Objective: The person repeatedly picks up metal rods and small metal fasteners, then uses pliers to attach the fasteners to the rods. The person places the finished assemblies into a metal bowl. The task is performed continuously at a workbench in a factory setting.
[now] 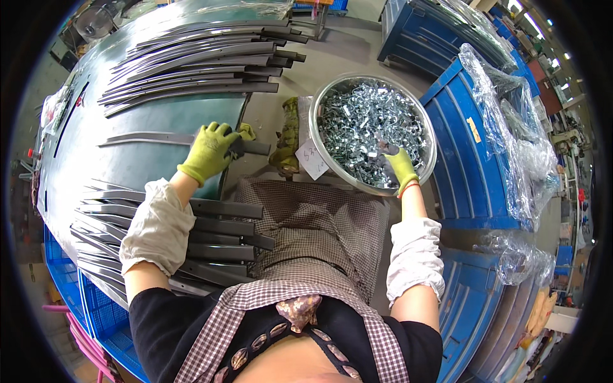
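Left hand (209,150), in a yellow-green glove, closes on the near end of one dark strip (167,138) lying alone on the green bench (159,108). Right hand (400,163) dips, fingers curled, into the clips (364,121) heaped in a steel bowl (431,137); whether it holds one cannot be told. Risks, as judged: the smooth, flat, long strip may slide off the bench edge; small bright bent-metal clips may snag the knit glove or spill.
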### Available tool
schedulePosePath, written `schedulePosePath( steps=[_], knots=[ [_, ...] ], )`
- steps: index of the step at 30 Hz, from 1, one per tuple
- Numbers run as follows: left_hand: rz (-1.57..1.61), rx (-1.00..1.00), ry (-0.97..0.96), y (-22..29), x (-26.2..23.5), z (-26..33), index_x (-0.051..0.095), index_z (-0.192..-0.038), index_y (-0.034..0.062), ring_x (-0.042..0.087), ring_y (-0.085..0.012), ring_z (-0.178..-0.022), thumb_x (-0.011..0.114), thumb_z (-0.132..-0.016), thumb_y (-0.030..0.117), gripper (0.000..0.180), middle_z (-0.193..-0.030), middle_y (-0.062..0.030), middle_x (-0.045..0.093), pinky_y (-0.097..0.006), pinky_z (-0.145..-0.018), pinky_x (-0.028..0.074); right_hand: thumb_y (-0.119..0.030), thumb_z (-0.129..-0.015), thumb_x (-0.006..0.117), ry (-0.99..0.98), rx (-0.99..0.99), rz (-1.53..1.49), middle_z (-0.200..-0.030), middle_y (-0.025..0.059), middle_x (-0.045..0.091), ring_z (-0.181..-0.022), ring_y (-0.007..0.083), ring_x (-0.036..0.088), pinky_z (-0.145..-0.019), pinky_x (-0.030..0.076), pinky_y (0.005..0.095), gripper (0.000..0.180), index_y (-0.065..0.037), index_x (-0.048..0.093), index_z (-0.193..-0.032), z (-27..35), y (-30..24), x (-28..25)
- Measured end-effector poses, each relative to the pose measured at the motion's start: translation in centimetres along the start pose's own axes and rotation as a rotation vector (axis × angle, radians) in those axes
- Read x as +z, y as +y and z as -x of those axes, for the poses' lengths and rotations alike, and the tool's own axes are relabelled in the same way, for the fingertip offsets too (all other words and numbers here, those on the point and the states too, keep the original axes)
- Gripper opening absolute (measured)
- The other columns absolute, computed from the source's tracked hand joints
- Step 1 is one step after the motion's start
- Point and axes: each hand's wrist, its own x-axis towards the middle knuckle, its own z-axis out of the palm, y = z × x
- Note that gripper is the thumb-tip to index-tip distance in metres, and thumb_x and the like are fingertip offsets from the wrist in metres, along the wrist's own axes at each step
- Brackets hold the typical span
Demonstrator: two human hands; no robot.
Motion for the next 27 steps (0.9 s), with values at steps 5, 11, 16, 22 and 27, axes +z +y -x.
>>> schedulePosePath(
  steps=[5,11,16,22,27],
  knots=[
    [0.06,0.04,-0.003,2.9,0.0,1.7,0.064,-0.116,0.0104,0.054,-0.0298,-0.107,0.074,-0.072,0.025,0.048,-0.114,-0.0098,0.059,-0.043,-0.092,0.044,-0.014,-0.095,0.056,-0.062,0.044,-0.38,-0.068,-0.0008,0.06,-0.044,0.0022,0.04,-0.037,0.029,0.0186,0.012,-0.007,0.065,-0.092,2.6,-2.2,-0.9],
    [0.13,0.0,-0.101,3.4,-1.7,1.1,0.063,-0.123,0.0093,0.054,-0.0312,-0.109,0.076,-0.072,0.028,0.056,-0.116,-0.0101,0.059,-0.043,-0.095,0.045,-0.018,-0.096,0.054,-0.163,0.132,-0.824,-0.069,-0.0015,0.056,-0.043,0.0009,0.035,-0.037,0.025,0.0184,0.02,-0.001,0.064,-0.097,1.5,-0.1,-2.6],
    [0.25,0.067,0.119,5.5,-2.4,2.2,0.062,-0.124,0.0113,0.058,-0.0311,-0.106,0.076,-0.073,0.026,0.055,-0.116,-0.0113,0.06,-0.043,-0.094,0.046,-0.013,-0.096,0.054,-0.097,-0.136,-0.531,-0.075,0.0013,0.061,-0.047,0.0023,0.043,-0.039,0.032,0.0175,0.018,-0.001,0.063,-0.107,5.0,-2.4,0.6],
    [0.229,0.305,-0.023,12.4,-6.0,3.8,0.057,-0.127,0.0073,0.064,-0.0281,-0.093,0.077,-0.072,0.029,0.062,-0.1,-0.0098,0.063,-0.041,-0.081,0.052,0.009,-0.088,0.056,-0.583,-0.168,-0.573,-0.098,0.0059,0.061,-0.076,0.0096,0.058,-0.067,0.052,0.0205,0.041,0.007,0.048,-0.129,14.2,-6.6,8.1],
    [0.211,0.41,-0.153,12.3,-5.1,5.8,0.062,-0.12,0.007,0.066,-0.0259,-0.086,0.075,-0.072,0.021,0.052,-0.096,-0.0079,0.063,-0.04,-0.076,0.053,-0.007,-0.093,0.065,-0.652,-0.403,-0.407,-0.097,0.0031,0.064,-0.078,0.0052,0.059,-0.069,0.051,0.0203,0.034,-0.001,0.057,-0.125,16.9,-6.4,12.3]
  ],
)
